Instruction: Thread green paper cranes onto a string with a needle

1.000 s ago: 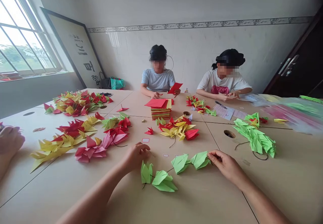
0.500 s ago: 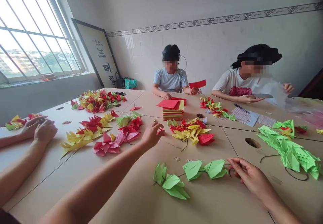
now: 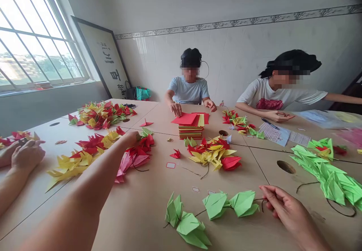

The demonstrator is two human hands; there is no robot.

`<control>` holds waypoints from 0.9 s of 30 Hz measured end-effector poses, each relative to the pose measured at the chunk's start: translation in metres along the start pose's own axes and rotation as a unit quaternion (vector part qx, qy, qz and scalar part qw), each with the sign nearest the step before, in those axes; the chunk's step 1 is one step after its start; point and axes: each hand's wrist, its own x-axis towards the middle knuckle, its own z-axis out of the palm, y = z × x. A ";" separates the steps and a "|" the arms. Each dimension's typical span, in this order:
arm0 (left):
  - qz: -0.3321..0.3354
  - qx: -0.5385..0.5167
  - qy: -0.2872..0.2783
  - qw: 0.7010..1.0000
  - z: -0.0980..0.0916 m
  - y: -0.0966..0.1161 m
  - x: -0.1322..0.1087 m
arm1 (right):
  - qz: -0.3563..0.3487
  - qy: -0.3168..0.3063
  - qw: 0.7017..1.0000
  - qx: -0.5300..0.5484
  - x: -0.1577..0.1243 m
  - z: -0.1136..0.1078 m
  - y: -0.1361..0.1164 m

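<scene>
My right hand pinches the end of a dark cord at the near right. Along this cord lie several green folded paper cranes, resting on the table in front of me. My left arm is stretched far forward, and my left hand is at a row of folded cranes. Beside its fingertips is a green paper crane, with red cranes and pink cranes just to the right and below. My left fingers are mostly hidden behind the hand itself.
A stack of coloured paper stands mid-table before a person. Another person sits at the right. A co-worker's hands are at the left edge. Crane heaps, green strung cranes and a table hole lie around.
My left hand has moved left from mid-table to the row of cranes. My right hand keeps its pinch on the cord. The person opposite has put down a red sheet.
</scene>
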 end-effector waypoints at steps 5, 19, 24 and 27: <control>-0.109 0.050 -0.011 0.993 -0.013 0.000 0.009 | -0.006 0.033 0.999 0.009 -0.005 0.006 -0.004; 0.004 -0.274 -0.149 0.950 -0.071 0.112 -0.053 | -0.068 0.050 0.996 -0.025 -0.008 0.006 -0.014; 0.059 -0.348 -0.227 0.908 -0.039 0.153 -0.132 | -0.174 0.202 0.960 -0.088 -0.022 0.006 -0.040; 0.148 -0.315 -0.232 0.908 -0.012 0.172 -0.179 | -0.267 0.149 0.952 -0.019 -0.052 0.015 -0.061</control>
